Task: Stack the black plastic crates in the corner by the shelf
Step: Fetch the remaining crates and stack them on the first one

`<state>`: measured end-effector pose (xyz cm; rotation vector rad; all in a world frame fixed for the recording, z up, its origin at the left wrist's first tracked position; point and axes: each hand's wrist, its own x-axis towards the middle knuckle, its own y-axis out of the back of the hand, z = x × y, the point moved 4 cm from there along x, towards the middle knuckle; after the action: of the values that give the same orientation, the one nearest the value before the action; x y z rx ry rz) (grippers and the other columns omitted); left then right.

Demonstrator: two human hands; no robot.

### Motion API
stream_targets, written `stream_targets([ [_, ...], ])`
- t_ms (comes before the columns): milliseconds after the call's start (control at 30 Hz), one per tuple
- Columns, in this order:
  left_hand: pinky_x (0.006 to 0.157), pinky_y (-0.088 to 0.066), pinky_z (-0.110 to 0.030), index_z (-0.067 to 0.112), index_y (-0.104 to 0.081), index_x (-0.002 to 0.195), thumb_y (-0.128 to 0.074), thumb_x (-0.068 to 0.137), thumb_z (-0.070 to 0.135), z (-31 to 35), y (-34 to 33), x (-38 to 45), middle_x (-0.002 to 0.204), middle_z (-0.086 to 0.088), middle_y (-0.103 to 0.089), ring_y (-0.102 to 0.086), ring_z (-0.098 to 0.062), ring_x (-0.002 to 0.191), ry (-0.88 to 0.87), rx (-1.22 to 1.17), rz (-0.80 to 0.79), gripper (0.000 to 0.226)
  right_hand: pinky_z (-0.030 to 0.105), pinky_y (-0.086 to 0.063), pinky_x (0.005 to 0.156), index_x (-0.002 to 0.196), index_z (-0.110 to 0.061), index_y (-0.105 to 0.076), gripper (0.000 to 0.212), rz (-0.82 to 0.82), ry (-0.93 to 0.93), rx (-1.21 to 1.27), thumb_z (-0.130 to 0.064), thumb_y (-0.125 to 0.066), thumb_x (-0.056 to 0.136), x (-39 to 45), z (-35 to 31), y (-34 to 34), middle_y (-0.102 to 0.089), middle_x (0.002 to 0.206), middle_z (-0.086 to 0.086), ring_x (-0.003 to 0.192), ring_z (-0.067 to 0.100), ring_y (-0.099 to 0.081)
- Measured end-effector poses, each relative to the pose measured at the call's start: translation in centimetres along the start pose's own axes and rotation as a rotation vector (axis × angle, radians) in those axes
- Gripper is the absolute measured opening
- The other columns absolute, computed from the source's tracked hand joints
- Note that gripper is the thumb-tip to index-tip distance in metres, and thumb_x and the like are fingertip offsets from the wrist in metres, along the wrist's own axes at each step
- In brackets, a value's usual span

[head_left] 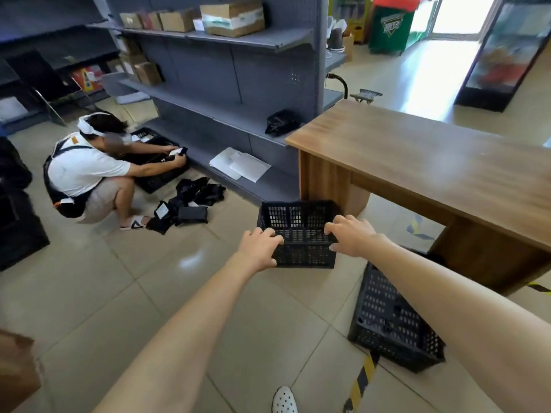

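A black perforated plastic crate (pixel 298 222) stands upright on the tiled floor, in the corner between the grey shelf unit (pixel 226 73) and a wooden desk (pixel 432 162). My left hand (pixel 261 248) grips its near rim at the left. My right hand (pixel 351 235) grips the same rim at the right. A second black crate (pixel 390 320) lies on the floor beside my right forearm, partly under the desk. A third black crate (pixel 158 171) sits by the shelf base, in front of a crouching person.
A person in a white shirt (pixel 86 171) crouches at the left, hands in the far crate. Black bags (pixel 190 204) lie scattered on the floor next to them. White papers (pixel 241 165) rest on the bottom shelf. Yellow-black tape (pixel 363 380) marks the floor.
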<state>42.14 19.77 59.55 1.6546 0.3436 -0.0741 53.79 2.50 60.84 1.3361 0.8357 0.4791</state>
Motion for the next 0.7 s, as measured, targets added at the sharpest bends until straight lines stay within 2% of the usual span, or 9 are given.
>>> stream_targets([
  [200,0.101,-0.038,-0.041,0.032,-0.045,0.139,-0.065,0.084,0.038,-6.9,2.8,9.8,0.143,0.000,-0.044,-0.044,-0.027,0.128,0.027,-0.033,-0.014,0.058,0.044,-0.045,0.096,0.134,-0.027,-0.049,0.043,0.086,-0.106,0.140,-0.042,-0.054,0.094,9.6,1.9,4.9,-0.051,0.134,0.005,0.124,0.028,-0.049],
  [500,0.102,-0.037,-0.040,0.031,-0.046,0.138,-0.064,0.086,0.035,-8.2,-0.1,22.8,0.141,0.001,-0.046,-0.043,-0.026,0.128,-0.121,0.042,-0.083,0.055,0.040,-0.045,0.089,0.127,-0.028,-0.053,0.037,-0.081,-0.168,0.112,-0.040,-0.056,0.093,19.0,7.7,0.2,-0.055,0.123,0.002,0.114,0.025,-0.052],
  [700,0.103,-0.037,-0.039,0.029,-0.047,0.137,-0.063,0.087,0.032,-10.2,1.3,32.9,0.142,-0.001,-0.045,-0.042,-0.027,0.129,-0.133,0.106,-0.126,0.053,0.041,-0.047,0.090,0.127,-0.026,-0.054,0.038,-0.096,-0.174,0.135,-0.042,-0.057,0.093,28.2,14.2,2.1,-0.055,0.124,0.003,0.116,0.027,-0.053],
])
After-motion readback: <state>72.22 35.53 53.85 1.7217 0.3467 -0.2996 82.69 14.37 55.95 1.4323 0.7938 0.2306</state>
